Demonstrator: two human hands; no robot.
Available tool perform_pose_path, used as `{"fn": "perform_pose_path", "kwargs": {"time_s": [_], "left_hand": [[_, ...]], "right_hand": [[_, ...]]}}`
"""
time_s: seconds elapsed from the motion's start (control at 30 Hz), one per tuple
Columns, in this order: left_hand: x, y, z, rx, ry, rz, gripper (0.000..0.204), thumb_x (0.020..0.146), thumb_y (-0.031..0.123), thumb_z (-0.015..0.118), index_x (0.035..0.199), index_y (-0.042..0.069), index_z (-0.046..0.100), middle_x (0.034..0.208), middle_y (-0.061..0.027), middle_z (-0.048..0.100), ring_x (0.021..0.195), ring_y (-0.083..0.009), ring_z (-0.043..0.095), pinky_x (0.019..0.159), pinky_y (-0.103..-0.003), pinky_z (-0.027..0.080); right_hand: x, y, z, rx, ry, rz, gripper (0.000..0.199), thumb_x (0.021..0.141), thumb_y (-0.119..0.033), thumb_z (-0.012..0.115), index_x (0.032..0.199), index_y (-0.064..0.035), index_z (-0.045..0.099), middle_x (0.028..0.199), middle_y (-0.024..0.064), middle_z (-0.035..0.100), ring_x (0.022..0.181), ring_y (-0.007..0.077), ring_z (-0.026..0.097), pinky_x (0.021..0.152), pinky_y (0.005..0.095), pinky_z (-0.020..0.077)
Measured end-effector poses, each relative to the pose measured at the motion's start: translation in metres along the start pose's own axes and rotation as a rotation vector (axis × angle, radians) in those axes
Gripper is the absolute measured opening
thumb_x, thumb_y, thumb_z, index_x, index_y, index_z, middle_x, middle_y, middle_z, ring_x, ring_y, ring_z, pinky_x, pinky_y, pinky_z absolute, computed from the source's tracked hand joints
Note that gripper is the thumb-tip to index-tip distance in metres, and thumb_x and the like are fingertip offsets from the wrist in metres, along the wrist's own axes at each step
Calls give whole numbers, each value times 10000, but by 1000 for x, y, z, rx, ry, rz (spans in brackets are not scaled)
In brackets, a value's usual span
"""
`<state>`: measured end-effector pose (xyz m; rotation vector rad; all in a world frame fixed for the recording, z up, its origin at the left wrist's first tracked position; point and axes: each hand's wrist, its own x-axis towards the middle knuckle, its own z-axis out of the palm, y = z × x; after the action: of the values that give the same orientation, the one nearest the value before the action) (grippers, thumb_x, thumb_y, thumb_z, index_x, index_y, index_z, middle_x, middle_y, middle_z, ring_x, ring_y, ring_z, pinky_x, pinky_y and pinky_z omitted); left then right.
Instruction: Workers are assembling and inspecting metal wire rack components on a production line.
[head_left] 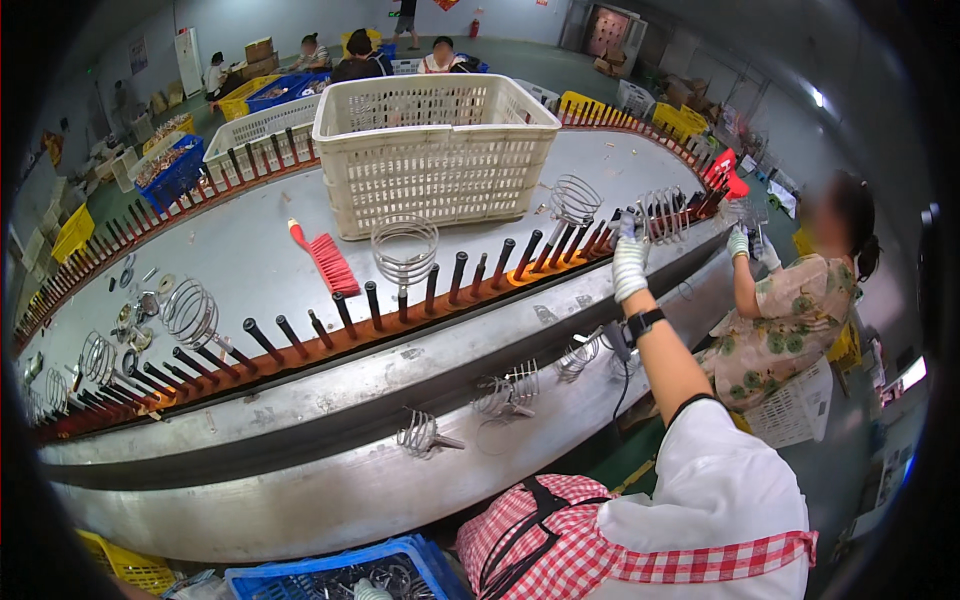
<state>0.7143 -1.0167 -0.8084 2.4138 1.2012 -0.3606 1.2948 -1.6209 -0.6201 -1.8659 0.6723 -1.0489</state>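
— Coils first, far off to the left of my fingers: what do you see there?

— Wire coils (190, 312) sit on black pegs (262, 340) along the orange rail of the long grey counter (250, 250). A red brush (322, 257) lies on the counter beyond the pegs, also well to my left.

— And closer in?

— A wire coil (404, 250) stands upright on a peg, left of my fingers. Behind it sits a big cream plastic basket (435, 150). Another coil (574, 198) leans on the pegs just left of my right hand (630, 262).

— How are your fingers?

— My right hand wears a white glove and is raised at the row of pegs. The fingers are curled close together around something small at a peg top; I cannot tell what they pinch. A black watch (643, 323) is on that wrist. My left hand is out of sight.

— To the right of them?

— One more coil (662, 212) on the pegs, just beside my fingers. Farther right a seated person in a flowered dress (790, 325) reaches gloved hands (740, 243) toward the counter's end.
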Motion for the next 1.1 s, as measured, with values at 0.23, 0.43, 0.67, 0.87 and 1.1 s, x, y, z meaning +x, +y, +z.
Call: {"fn": "perform_pose_path", "kwargs": {"time_s": [0.23,0.43,0.67,0.87,1.1], "left_hand": [[-72,5,-80,-224,103,-223,398,831,238,595,1100,-55,576,1109,-225,587,1000,-308,565,889,-332,420],[-105,16,-113,-578,94,35,454,835,212,575,1197,-52,500,1073,-202,588,1004,-322,534,919,-353,387],[-69,182,-114,-1532,-422,247,254,910,196,492,783,-22,520,567,-90,504,507,-196,518,527,-347,467],[-62,312,-102,-1187,-569,230,180,795,127,607,894,-23,629,675,-66,603,508,-111,532,440,-246,429],[-72,365,-92,-1015,-659,404,357,856,188,561,1122,-48,529,892,-111,602,641,-120,564,604,-280,515]], "right_hand": [[2,-9,45,333,-393,222,184,859,-230,575,913,-57,545,652,48,568,540,152,470,515,315,387],[27,53,84,-32,-595,-161,375,830,-380,556,998,-48,605,897,179,634,789,325,575,723,376,444],[-120,-59,3,-230,-1373,-255,251,876,-247,492,979,-29,563,867,157,636,832,311,608,734,379,482],[-230,-125,-112,366,-2010,-829,563,868,-398,544,1264,-14,427,1097,212,567,1047,319,548,891,375,433],[-161,-64,-131,439,-2040,-399,483,854,-275,594,1228,0,461,1101,180,576,1003,266,562,850,364,434]]}}
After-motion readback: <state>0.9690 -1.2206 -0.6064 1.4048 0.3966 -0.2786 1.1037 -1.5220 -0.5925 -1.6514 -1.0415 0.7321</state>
